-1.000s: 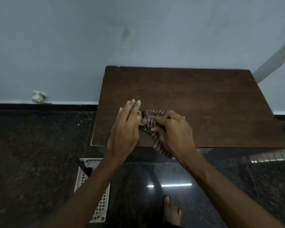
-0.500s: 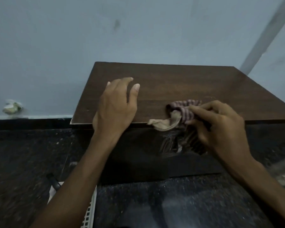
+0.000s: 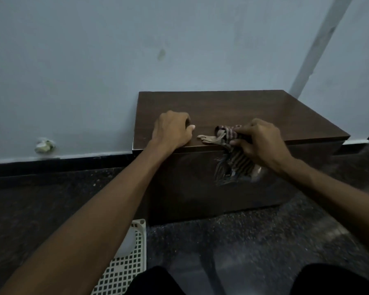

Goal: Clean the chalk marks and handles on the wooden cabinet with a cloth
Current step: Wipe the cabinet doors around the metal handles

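Note:
A low dark wooden cabinet stands against the pale wall. My right hand grips a striped cloth at the cabinet's front top edge; part of the cloth hangs down over the front panel. Pale chalk scribbles show on the front panel just below that hand. My left hand rests on the top near the front left, fingers curled, holding nothing. No handles are visible.
A white perforated plastic basket lies on the dark speckled floor at lower left, under my left forearm. A crumpled pale wad sits at the wall base to the left. A pale pipe runs diagonally up the wall.
The camera has dropped lower, so the cabinet's front panel and chalk marks now show. My right hand carried the cloth to the front edge, and my left hand's fingers curled on the top.

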